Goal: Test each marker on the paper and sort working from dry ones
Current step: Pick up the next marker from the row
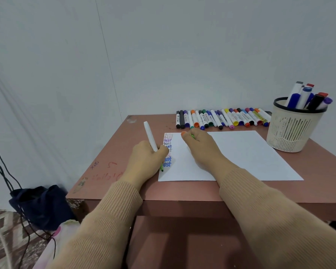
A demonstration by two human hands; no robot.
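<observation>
Gripped green-tipped marker [150, 136] with left hand [144, 160] fingers, tip down on left edge of paper [241, 158] beside "test" lines [167, 141]. Pinched green cap [192, 136] in curled right hand [200, 146] fingers, resting on paper atop table [124, 171].

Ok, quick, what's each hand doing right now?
Left hand: grips the white marker, green tip at the paper.
Right hand: curled round a small green piece, likely the cap.
</observation>
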